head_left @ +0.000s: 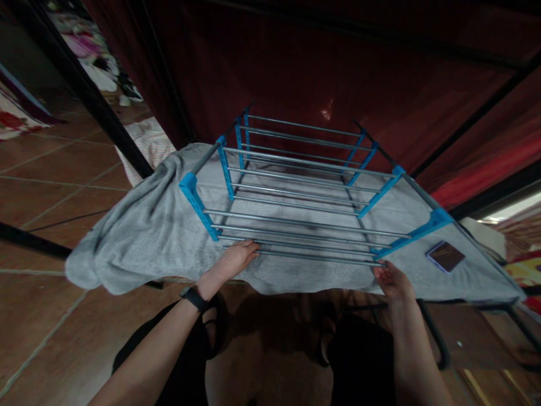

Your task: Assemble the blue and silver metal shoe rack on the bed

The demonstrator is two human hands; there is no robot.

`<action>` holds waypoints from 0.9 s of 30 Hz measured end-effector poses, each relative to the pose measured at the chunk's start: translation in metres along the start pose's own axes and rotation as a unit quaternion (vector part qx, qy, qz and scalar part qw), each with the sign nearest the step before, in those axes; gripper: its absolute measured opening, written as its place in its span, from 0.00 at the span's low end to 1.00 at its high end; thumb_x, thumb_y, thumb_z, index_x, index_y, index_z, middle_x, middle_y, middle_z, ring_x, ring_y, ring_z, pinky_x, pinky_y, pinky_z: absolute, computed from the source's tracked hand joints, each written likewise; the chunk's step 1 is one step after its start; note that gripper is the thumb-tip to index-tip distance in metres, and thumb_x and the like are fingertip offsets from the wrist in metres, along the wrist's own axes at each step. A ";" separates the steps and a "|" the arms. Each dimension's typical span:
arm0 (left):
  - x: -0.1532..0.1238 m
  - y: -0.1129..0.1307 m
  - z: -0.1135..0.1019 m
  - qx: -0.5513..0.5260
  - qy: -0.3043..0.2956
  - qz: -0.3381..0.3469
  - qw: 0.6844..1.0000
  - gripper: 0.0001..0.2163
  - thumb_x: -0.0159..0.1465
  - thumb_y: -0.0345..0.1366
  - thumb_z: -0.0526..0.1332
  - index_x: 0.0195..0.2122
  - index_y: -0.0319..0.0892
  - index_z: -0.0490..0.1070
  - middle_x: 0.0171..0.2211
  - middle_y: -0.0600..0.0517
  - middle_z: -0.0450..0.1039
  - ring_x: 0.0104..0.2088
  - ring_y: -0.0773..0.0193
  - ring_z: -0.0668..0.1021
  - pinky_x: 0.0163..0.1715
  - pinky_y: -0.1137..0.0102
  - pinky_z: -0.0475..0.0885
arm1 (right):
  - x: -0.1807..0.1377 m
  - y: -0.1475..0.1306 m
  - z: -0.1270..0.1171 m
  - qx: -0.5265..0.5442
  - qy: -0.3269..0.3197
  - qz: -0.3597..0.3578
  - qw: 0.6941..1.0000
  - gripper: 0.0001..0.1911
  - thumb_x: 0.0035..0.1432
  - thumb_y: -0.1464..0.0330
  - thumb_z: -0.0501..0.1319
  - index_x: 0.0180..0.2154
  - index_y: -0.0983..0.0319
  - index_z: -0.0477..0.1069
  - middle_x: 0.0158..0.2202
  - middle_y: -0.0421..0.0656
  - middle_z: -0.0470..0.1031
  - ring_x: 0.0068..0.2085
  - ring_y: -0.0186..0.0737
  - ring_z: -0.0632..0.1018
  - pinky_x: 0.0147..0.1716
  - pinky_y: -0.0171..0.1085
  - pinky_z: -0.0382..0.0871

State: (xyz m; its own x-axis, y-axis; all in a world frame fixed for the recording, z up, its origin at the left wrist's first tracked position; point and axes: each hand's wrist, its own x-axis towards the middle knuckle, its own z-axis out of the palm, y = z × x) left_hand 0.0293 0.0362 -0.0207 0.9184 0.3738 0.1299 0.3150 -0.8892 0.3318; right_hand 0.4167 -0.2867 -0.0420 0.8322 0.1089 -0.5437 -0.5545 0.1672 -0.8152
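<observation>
A rack of grey metal rods in blue plastic side pieces (296, 192) lies on a grey towel (139, 237) spread over a low frame. My left hand (236, 259) reaches to the nearest rods at the rack's front left, fingers curled onto a rod. At the front right corner my right hand (391, 279) touches the end of the nearest rod beside the blue side piece, fingers bent around it. A black band is on my left wrist.
A phone (444, 255) lies on the towel to the right of the rack. Brown tiled floor (51, 186) spreads to the left. A dark red curtain (296, 62) hangs behind, crossed by black bars. Clothes lie at the far left.
</observation>
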 end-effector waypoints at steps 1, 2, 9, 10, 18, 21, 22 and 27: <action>0.000 0.000 0.000 -0.003 0.000 0.000 1.000 0.10 0.71 0.37 0.52 0.44 0.43 0.72 0.40 0.47 0.73 0.42 0.58 0.77 0.45 0.65 0.71 | 0.000 0.000 0.000 0.002 -0.003 0.000 1.000 0.06 0.58 0.75 0.58 0.29 0.63 0.70 0.20 0.37 0.71 0.21 0.28 0.74 0.26 0.27 0.75; 0.000 0.000 0.000 -0.008 0.000 0.000 1.000 0.10 0.70 0.37 0.53 0.44 0.43 0.72 0.41 0.46 0.73 0.42 0.57 0.77 0.45 0.64 0.71 | -0.001 -0.001 -0.001 0.004 -0.007 0.001 1.000 0.06 0.57 0.76 0.57 0.29 0.63 0.70 0.21 0.38 0.72 0.22 0.28 0.75 0.27 0.27 0.76; 0.001 -0.001 -0.002 -0.041 0.005 -0.001 0.999 0.09 0.69 0.38 0.56 0.46 0.44 0.71 0.43 0.46 0.74 0.44 0.57 0.77 0.46 0.64 0.71 | -0.001 -0.001 -0.002 0.010 -0.010 -0.002 1.000 0.07 0.57 0.77 0.56 0.31 0.61 0.69 0.24 0.36 0.74 0.22 0.28 0.75 0.29 0.29 0.77; 0.002 -0.001 -0.002 -0.035 0.003 0.000 0.999 0.09 0.69 0.38 0.55 0.46 0.44 0.71 0.43 0.47 0.74 0.44 0.57 0.77 0.46 0.64 0.71 | 0.000 0.000 -0.002 0.008 -0.008 -0.002 1.000 0.07 0.58 0.77 0.56 0.31 0.61 0.69 0.24 0.36 0.74 0.22 0.27 0.74 0.29 0.29 0.77; 0.002 -0.001 0.000 -0.001 -0.003 0.006 1.000 0.11 0.71 0.39 0.51 0.45 0.43 0.72 0.41 0.46 0.74 0.42 0.58 0.77 0.45 0.65 0.72 | -0.002 0.000 0.001 0.001 -0.005 0.003 1.000 0.06 0.59 0.75 0.58 0.30 0.63 0.70 0.21 0.37 0.72 0.22 0.27 0.74 0.26 0.26 0.74; 0.003 0.000 0.000 0.001 -0.003 0.002 1.000 0.11 0.71 0.39 0.51 0.44 0.43 0.72 0.40 0.47 0.74 0.40 0.59 0.77 0.44 0.65 0.72 | -0.003 -0.001 0.002 0.007 -0.003 0.007 1.000 0.07 0.59 0.75 0.56 0.29 0.62 0.69 0.22 0.37 0.72 0.22 0.27 0.74 0.27 0.27 0.75; 0.003 0.001 0.000 0.002 -0.002 0.002 1.000 0.11 0.71 0.38 0.51 0.43 0.43 0.72 0.40 0.47 0.74 0.40 0.59 0.77 0.43 0.65 0.72 | -0.004 -0.002 0.002 0.010 -0.002 0.009 1.000 0.07 0.59 0.75 0.55 0.29 0.62 0.69 0.22 0.37 0.72 0.23 0.28 0.75 0.27 0.28 0.75; 0.004 0.002 0.000 -0.005 0.002 -0.002 1.000 0.11 0.71 0.38 0.51 0.44 0.43 0.72 0.41 0.46 0.75 0.41 0.58 0.77 0.45 0.64 0.72 | -0.005 -0.004 0.003 0.027 0.001 0.017 0.999 0.11 0.61 0.75 0.50 0.30 0.61 0.68 0.26 0.38 0.75 0.26 0.30 0.77 0.29 0.31 0.77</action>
State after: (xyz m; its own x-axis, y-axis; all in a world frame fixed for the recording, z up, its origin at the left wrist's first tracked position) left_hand 0.0331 0.0361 -0.0195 0.9161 0.3783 0.1331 0.3159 -0.8852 0.3416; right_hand 0.4149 -0.2854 -0.0351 0.8131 0.1143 -0.5709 -0.5812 0.2166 -0.7844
